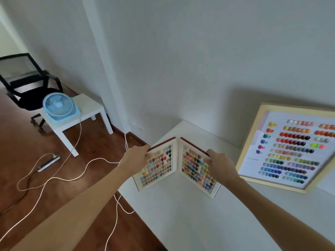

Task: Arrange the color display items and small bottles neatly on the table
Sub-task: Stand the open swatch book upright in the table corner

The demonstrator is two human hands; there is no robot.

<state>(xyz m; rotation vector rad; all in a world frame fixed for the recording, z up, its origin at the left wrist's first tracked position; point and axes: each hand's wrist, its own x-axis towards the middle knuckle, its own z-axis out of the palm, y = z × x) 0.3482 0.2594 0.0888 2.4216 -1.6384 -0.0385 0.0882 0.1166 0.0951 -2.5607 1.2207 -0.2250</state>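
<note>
A folding colour swatch book [176, 165] with a dark red cover stands open in a V on the left corner of the white table [181, 223]. Both of its pages are filled with rows of small coloured nail tips. My left hand [135, 156] grips the outer edge of the left page. My right hand [220, 163] grips the outer edge of the right page. To the right, a large wood-framed colour chart [290, 149] with rows of coloured beads leans against the wall. No small bottles are in view.
The wall runs close behind the table. On the wooden floor to the left stand a small white side table [87, 113] with a blue fan [59, 106], a black office chair [27, 82], a power strip [49, 163] and trailing white cables [76, 171].
</note>
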